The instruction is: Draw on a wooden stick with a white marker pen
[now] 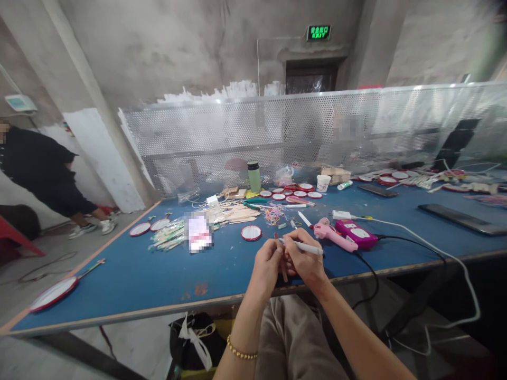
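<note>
Just above the table's front edge, my left hand point(269, 262) pinches a flat wooden craft stick point(284, 273), whose upper end looks reddish-brown. My right hand point(304, 262) is closed around a white marker pen point(311, 248), its tip end by the stick; the exact contact is hidden by my fingers. Beyond my hands lies a round white disc with a red rim point(251, 233). A second marker with a dark red end point(304, 220) rests behind my right hand. To the right sits a pink glue gun point(335, 236).
A purple box with a cable point(356, 235) stands beside the glue gun. Wooden sticks point(241, 212), colourful rubber bands point(275, 215), a green bottle point(254, 177) and a paper cup point(323, 183) sit farther back. Phones point(463, 218) lie right. A perforated metal screen point(222, 126) closes the back. A person point(43, 169) stands left.
</note>
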`<state>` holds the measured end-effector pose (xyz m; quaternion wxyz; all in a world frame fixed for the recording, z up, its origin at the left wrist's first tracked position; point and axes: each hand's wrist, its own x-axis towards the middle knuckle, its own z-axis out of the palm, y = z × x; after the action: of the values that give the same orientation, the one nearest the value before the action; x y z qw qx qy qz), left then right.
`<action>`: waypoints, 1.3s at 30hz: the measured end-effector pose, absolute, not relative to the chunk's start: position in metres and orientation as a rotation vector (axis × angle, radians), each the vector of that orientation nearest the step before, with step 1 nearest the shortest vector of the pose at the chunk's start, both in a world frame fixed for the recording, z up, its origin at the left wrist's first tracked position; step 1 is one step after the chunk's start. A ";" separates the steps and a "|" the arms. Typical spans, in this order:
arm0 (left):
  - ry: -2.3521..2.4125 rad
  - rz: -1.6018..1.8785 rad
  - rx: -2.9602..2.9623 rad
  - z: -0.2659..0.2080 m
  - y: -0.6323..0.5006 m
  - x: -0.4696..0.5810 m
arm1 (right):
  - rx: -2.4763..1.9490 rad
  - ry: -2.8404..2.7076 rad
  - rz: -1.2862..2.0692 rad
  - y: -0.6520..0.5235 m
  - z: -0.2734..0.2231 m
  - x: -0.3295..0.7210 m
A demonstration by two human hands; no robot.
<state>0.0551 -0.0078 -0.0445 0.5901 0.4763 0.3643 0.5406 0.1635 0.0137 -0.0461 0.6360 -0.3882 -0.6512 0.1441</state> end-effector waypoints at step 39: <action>0.893 1.287 1.157 -0.047 -0.007 0.056 | -0.869 -1.531 0.357 0.011 -0.043 0.163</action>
<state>0.0559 -0.0068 -0.0474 0.5623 0.4914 0.3791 0.5465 0.1626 0.0106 -0.0431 0.6232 -0.3784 -0.6665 0.1555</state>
